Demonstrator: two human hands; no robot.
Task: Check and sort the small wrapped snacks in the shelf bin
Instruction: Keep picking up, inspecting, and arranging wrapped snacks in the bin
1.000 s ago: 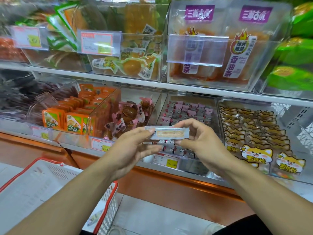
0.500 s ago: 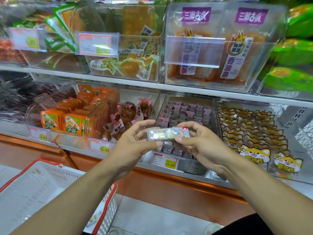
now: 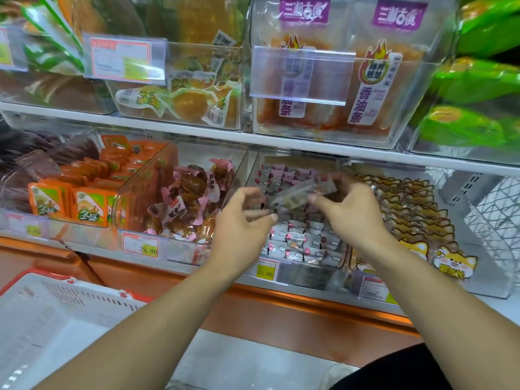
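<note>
Both hands are up in front of the lower shelf (image 3: 281, 291), over the clear bin (image 3: 298, 273) of small grey-and-pink wrapped snacks (image 3: 295, 237). The right hand (image 3: 349, 209) pinches one end of a blurred snack wrapper (image 3: 295, 195), held tilted above the bin's middle. The left hand (image 3: 242, 220) sits just beside the wrapper's lower end, fingers curled; whether it grips it I cannot tell. A white basket (image 3: 56, 319) with red rim stands at lower left.
</note>
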